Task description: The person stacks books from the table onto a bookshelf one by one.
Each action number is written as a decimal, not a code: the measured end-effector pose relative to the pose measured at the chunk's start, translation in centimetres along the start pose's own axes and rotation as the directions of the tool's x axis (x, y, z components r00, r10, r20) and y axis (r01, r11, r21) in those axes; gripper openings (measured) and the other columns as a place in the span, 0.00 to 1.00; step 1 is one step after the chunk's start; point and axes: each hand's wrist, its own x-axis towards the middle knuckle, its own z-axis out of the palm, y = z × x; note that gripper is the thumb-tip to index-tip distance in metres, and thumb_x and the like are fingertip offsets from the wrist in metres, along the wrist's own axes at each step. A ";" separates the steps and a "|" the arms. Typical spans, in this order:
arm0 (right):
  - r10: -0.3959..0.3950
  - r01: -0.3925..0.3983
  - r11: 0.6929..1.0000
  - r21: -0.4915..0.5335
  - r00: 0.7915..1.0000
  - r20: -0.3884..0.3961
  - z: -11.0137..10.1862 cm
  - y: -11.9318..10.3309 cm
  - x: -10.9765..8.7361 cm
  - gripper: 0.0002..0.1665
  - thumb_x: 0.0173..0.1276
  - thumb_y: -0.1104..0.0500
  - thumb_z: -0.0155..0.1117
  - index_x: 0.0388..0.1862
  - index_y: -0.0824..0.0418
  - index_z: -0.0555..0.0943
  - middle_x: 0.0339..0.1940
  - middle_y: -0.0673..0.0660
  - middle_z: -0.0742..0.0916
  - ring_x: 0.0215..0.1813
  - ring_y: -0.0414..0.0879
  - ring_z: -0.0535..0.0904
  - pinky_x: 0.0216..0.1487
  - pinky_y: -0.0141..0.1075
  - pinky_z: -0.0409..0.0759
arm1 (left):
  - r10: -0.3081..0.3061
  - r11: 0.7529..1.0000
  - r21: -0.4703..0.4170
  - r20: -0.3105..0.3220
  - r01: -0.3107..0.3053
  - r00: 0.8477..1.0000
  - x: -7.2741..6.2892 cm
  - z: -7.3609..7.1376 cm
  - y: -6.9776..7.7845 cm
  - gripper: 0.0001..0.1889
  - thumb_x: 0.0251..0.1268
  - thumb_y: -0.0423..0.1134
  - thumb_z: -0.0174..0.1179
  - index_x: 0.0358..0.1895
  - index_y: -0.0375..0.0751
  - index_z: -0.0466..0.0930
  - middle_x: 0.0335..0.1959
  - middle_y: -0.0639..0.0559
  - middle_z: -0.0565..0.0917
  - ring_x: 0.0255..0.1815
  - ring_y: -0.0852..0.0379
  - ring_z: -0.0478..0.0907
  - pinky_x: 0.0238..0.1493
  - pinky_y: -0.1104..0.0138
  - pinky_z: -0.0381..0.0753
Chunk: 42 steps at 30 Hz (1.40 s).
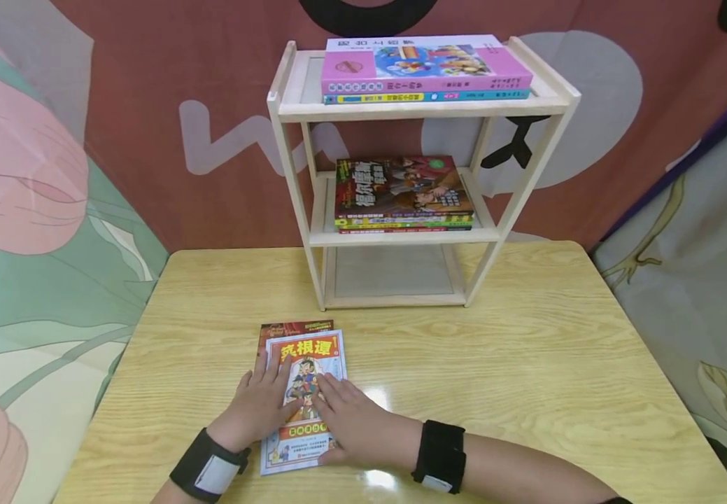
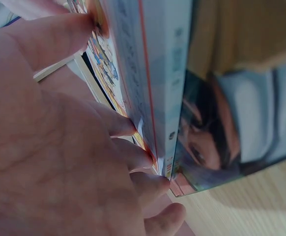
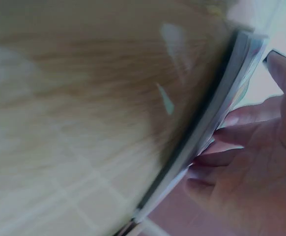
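Observation:
A light-blue book (image 1: 303, 448) with a red title band and cartoon figures lies on a dark red book (image 1: 297, 326), which shows only along its far and left edges. My left hand (image 1: 256, 406) rests with straight fingers on the left part of the top cover. On the cover's right side lies my right hand (image 1: 360, 423), fingers extended. In the left wrist view the spine of the light-blue book (image 2: 155, 73) runs beside my fingertips, the dark book's cover (image 2: 207, 128) beyond it. The right wrist view shows the book's page edges (image 3: 216, 108) near my fingers, blurred.
Behind the books stands a pale wooden shelf (image 1: 404, 238) with three levels. A pink book (image 1: 426, 66) lies on another on its top level. Several stacked books (image 1: 404, 189) fill part of the middle level. The wooden table (image 1: 527, 364) extends around the books.

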 end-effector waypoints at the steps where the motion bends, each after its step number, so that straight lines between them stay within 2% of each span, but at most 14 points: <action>1: 0.003 -0.002 1.000 -0.026 1.000 0.007 -0.1 -0.3 0.0 0.60 0.58 0.22 0.42 0.76 0.61 0.52 0.78 0.64 0.49 0.78 0.56 0.40 0.75 0.47 0.49 | 0.000 1.000 0.005 0.000 0.000 1.000 0.0 0.1 0.0 0.42 0.65 0.56 0.55 0.72 0.32 0.53 0.75 0.33 0.43 0.75 0.32 0.37 0.65 0.34 0.52; 4: 0.012 -0.008 0.991 -0.131 1.000 0.027 -0.4 -0.8 0.1 0.65 0.51 0.18 0.46 0.75 0.62 0.53 0.78 0.65 0.50 0.78 0.57 0.41 0.76 0.46 0.50 | -0.002 1.000 0.031 0.005 0.002 1.000 0.2 0.3 -0.1 0.42 0.64 0.57 0.55 0.72 0.32 0.53 0.75 0.33 0.43 0.75 0.32 0.38 0.65 0.35 0.53; 7: 0.019 -0.010 0.981 -0.194 0.999 0.044 -0.5 -1.0 0.1 0.67 0.49 0.19 0.50 0.76 0.61 0.52 0.78 0.64 0.51 0.78 0.56 0.42 0.76 0.45 0.50 | -0.005 0.999 0.048 0.007 0.005 1.000 0.3 0.3 -0.2 0.42 0.64 0.57 0.55 0.72 0.32 0.53 0.75 0.33 0.43 0.75 0.32 0.38 0.65 0.35 0.54; 11: 0.029 -0.017 0.974 -0.224 0.998 0.052 -0.8 -1.1 0.0 0.63 0.51 0.22 0.56 0.75 0.60 0.54 0.77 0.63 0.54 0.78 0.55 0.46 0.75 0.44 0.54 | -0.010 0.999 0.036 0.002 0.010 1.000 0.3 0.0 0.0 0.42 0.63 0.57 0.56 0.72 0.32 0.55 0.75 0.32 0.45 0.75 0.32 0.39 0.65 0.34 0.54; 17: 0.028 -0.006 0.969 -0.248 0.996 0.085 -1.7 -1.1 -0.3 0.56 0.50 0.32 0.68 0.72 0.57 0.62 0.75 0.62 0.60 0.75 0.54 0.57 0.70 0.40 0.65 | -0.026 1.000 0.010 0.018 0.026 1.000 0.1 -0.4 0.4 0.38 0.68 0.56 0.50 0.71 0.32 0.56 0.75 0.32 0.47 0.75 0.32 0.40 0.65 0.34 0.52; 20: -0.004 0.019 0.967 -0.254 0.998 0.059 -1.8 -1.0 -0.6 0.48 0.53 0.41 0.70 0.70 0.57 0.66 0.73 0.62 0.66 0.72 0.54 0.63 0.67 0.39 0.69 | -0.037 0.999 -0.005 0.028 0.037 0.999 0.0 -0.5 0.6 0.36 0.70 0.55 0.49 0.71 0.31 0.57 0.75 0.33 0.47 0.75 0.32 0.40 0.64 0.33 0.52; 25: -0.068 0.051 0.951 -0.306 0.997 -0.045 -1.8 -0.6 -1.1 0.26 0.65 0.57 0.59 0.63 0.55 0.74 0.65 0.58 0.76 0.66 0.50 0.72 0.64 0.37 0.72 | -0.046 0.999 -0.025 0.046 0.048 0.998 0.0 -0.8 0.8 0.33 0.69 0.47 0.50 0.70 0.29 0.57 0.75 0.36 0.50 0.76 0.34 0.40 0.67 0.35 0.49; 26: -0.070 0.048 0.954 -0.296 0.996 -0.062 -1.9 -0.4 -1.2 0.25 0.66 0.60 0.57 0.63 0.55 0.75 0.64 0.57 0.77 0.66 0.49 0.72 0.63 0.37 0.73 | -0.048 0.998 -0.031 0.052 0.049 0.997 0.0 -0.8 0.8 0.32 0.69 0.45 0.50 0.70 0.29 0.57 0.75 0.36 0.51 0.76 0.34 0.40 0.67 0.35 0.49; 28: -0.067 0.041 0.962 -0.270 0.994 -0.087 -2.1 0.0 -1.5 0.25 0.65 0.59 0.58 0.62 0.54 0.75 0.64 0.56 0.77 0.65 0.48 0.73 0.63 0.36 0.72 | -0.045 0.998 -0.035 0.062 0.047 0.997 -0.1 -1.0 0.8 0.31 0.68 0.41 0.50 0.70 0.29 0.58 0.75 0.36 0.52 0.75 0.34 0.41 0.67 0.36 0.48; 33: -0.029 0.013 0.991 -0.134 0.993 -0.118 -3.0 1.7 -2.1 0.33 0.58 0.63 0.61 0.64 0.49 0.74 0.66 0.50 0.76 0.66 0.45 0.72 0.64 0.38 0.72 | -0.018 1.000 -0.006 0.044 0.018 0.999 -0.4 -1.1 0.8 0.31 0.60 0.29 0.52 0.70 0.34 0.61 0.74 0.36 0.56 0.74 0.32 0.45 0.66 0.35 0.52; 35: -0.015 0.004 0.997 -0.072 0.989 -0.146 -3.5 2.4 -2.3 0.35 0.55 0.67 0.58 0.64 0.47 0.74 0.65 0.48 0.77 0.65 0.43 0.73 0.63 0.39 0.72 | 0.001 1.000 0.023 0.012 -0.002 1.000 -0.4 -1.1 0.7 0.32 0.58 0.28 0.53 0.70 0.35 0.62 0.73 0.37 0.58 0.74 0.32 0.46 0.65 0.34 0.53; 38: -0.010 0.011 1.000 0.003 0.981 -0.196 -4.4 3.2 -2.5 0.37 0.54 0.71 0.54 0.62 0.46 0.76 0.63 0.45 0.78 0.64 0.42 0.74 0.62 0.39 0.74 | 0.038 0.998 0.054 -0.064 -0.034 0.997 -0.1 -1.0 0.5 0.31 0.60 0.32 0.56 0.69 0.39 0.64 0.73 0.38 0.60 0.73 0.33 0.50 0.64 0.35 0.55; 42: -0.022 0.041 0.997 0.068 0.966 -0.256 -5.3 3.8 -2.7 0.36 0.55 0.74 0.51 0.59 0.45 0.78 0.62 0.44 0.79 0.62 0.42 0.76 0.61 0.39 0.74 | 0.085 0.993 0.092 -0.176 -0.069 0.981 0.5 -0.8 0.0 0.29 0.61 0.35 0.57 0.68 0.43 0.67 0.71 0.40 0.64 0.71 0.35 0.58 0.63 0.36 0.60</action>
